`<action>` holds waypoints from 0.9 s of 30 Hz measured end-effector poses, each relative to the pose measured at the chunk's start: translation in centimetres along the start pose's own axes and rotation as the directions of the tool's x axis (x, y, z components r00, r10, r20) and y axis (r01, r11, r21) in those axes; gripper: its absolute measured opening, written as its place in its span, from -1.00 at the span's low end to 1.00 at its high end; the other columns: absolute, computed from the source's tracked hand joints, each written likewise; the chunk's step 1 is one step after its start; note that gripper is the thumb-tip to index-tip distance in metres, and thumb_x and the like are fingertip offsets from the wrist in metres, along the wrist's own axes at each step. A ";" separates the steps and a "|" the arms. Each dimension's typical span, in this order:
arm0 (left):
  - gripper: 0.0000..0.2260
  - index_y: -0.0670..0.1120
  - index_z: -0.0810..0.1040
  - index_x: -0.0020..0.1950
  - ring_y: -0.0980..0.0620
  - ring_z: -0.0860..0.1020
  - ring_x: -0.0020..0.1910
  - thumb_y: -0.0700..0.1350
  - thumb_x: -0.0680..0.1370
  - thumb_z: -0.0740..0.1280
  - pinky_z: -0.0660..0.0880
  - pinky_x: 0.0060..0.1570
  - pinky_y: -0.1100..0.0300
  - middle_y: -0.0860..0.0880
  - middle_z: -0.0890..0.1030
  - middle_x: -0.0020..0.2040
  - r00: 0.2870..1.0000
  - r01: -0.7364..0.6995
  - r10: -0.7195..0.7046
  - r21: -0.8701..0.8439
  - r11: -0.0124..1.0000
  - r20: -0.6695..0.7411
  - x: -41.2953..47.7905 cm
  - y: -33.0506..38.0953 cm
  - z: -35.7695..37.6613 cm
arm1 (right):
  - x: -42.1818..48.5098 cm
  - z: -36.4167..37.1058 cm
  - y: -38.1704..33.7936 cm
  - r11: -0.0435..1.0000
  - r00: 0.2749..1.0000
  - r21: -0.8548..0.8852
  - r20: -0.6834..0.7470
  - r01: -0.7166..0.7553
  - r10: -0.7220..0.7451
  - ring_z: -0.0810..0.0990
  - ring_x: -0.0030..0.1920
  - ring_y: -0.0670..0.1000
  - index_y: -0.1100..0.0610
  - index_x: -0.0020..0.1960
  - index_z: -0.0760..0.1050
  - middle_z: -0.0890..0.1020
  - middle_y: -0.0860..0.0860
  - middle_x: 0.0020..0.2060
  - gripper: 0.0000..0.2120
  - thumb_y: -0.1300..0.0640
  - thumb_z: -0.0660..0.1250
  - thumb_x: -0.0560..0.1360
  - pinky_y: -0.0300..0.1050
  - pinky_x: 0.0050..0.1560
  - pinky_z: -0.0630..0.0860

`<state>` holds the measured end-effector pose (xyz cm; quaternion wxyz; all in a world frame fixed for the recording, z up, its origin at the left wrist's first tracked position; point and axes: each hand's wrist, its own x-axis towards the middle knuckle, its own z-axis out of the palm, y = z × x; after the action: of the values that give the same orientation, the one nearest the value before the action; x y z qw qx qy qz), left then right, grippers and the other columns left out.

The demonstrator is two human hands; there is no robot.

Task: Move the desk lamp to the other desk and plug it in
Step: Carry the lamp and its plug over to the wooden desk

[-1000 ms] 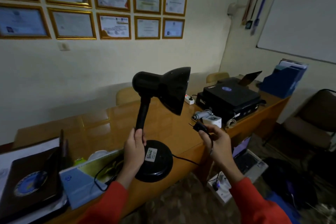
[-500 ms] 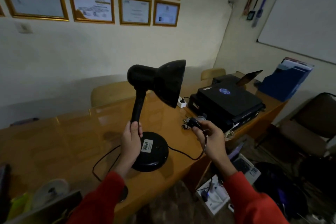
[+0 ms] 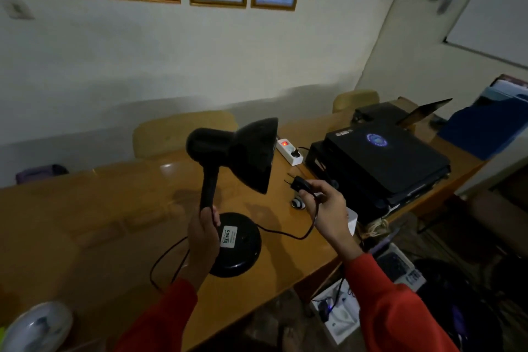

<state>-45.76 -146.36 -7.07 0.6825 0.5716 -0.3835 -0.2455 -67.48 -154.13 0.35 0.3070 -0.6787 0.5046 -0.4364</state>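
A black desk lamp [image 3: 237, 154] with a round base and a white label is over the brown wooden desk [image 3: 100, 208]; whether the base touches the top I cannot tell. My left hand [image 3: 201, 234] grips its flexible neck just above the base. My right hand [image 3: 328, 206] holds the lamp's black two-pin plug [image 3: 297, 182], pins pointing left and up. The thin black cord [image 3: 285, 234] loops from the base to the plug. A white power strip [image 3: 289, 148] with a lit red switch lies beyond the plug, one plug in it.
A black printer [image 3: 380, 163] with a laptop behind it fills the desk's right end. Blue file holders [image 3: 485, 128] stand at far right. Yellow chairs [image 3: 183, 134] sit behind the desk. A white plate [image 3: 37, 326] is at lower left. Boxes and cables lie on the floor [image 3: 340, 314].
The lamp has travelled right along the desk toward the power strip. My right hand has lifted the plug closer to the strip. The books at the left have left the view.
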 end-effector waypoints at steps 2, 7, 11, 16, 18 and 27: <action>-0.68 -0.09 0.36 -0.27 0.19 0.32 -0.55 -0.07 0.64 0.00 0.28 -0.52 0.43 -0.06 0.32 -0.43 0.999 0.025 -0.025 0.009 1.000 -0.040 0.7 -1.8 1.1 | 1.8 0.5 1.6 1.000 0.999 0.004 0.037 -0.015 0.014 0.62 -0.16 0.12 0.15 0.05 0.59 0.66 0.11 -0.15 -0.86 0.21 0.40 0.49 0.04 -0.17 0.56; -0.69 -0.06 0.35 -0.27 0.21 0.35 -0.55 -0.18 0.66 0.01 0.31 -0.53 0.45 -0.06 0.33 -0.40 0.983 0.115 -0.110 0.025 0.993 -0.147 2.4 -4.9 4.1 | 6.1 1.0 5.6 0.999 0.992 -0.019 0.123 -0.025 0.027 0.61 -0.14 0.12 0.21 0.04 0.58 0.65 0.14 -0.15 -0.85 0.23 0.41 0.48 0.06 -0.12 0.54; -0.67 -0.07 0.35 -0.28 0.20 0.37 -0.54 0.07 0.56 0.02 0.32 -0.52 0.45 -0.04 0.35 -0.41 0.967 0.106 -0.097 0.028 0.994 -0.235 3.5 -7.3 6.3 | 9.9 0.8 8.1 1.000 0.980 -0.007 0.200 -0.018 0.019 0.61 -0.18 0.11 0.16 0.02 0.57 0.64 0.17 -0.15 -0.89 0.24 0.38 0.49 -0.04 -0.19 0.55; -0.65 -0.03 0.34 -0.29 0.25 0.38 -0.53 0.17 0.52 0.00 0.34 -0.49 0.49 0.00 0.34 -0.42 0.942 0.096 -0.082 0.027 0.995 -0.325 3.6 -10.2 9.1 | 13.8 1.1 11.3 0.999 0.970 -0.020 0.242 -0.026 0.030 0.61 -0.09 0.21 0.23 0.03 0.57 0.64 0.23 -0.11 -0.86 0.27 0.39 0.48 0.15 -0.05 0.55; -0.64 -0.06 0.34 -0.28 0.24 0.38 -0.53 0.16 0.52 0.00 0.34 -0.48 0.48 0.00 0.34 -0.41 0.935 0.117 -0.098 0.034 0.993 -0.340 3.3 -11.2 10.2 | 14.6 1.2 12.4 0.999 0.963 -0.046 0.270 -0.004 0.016 0.60 -0.11 0.17 0.21 0.04 0.58 0.63 0.20 -0.12 -0.85 0.27 0.39 0.48 0.14 -0.07 0.55; -0.69 -0.19 0.37 -0.16 0.15 0.38 -0.45 -0.01 0.54 -0.03 0.33 -0.43 0.42 0.00 0.33 -0.38 0.897 0.242 -0.180 0.109 0.964 -0.404 1.4 -13.4 14.4 | 16.3 1.4 15.1 0.994 0.908 -0.099 0.420 0.050 -0.004 0.54 -0.16 0.02 0.21 0.05 0.58 0.56 0.06 -0.19 -0.84 0.27 0.39 0.47 -0.21 -0.19 0.45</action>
<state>-55.17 -159.01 -18.98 0.6673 0.6991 -0.1935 -0.1686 -70.73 -174.28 -8.59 0.3651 -0.7788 0.4404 -0.2571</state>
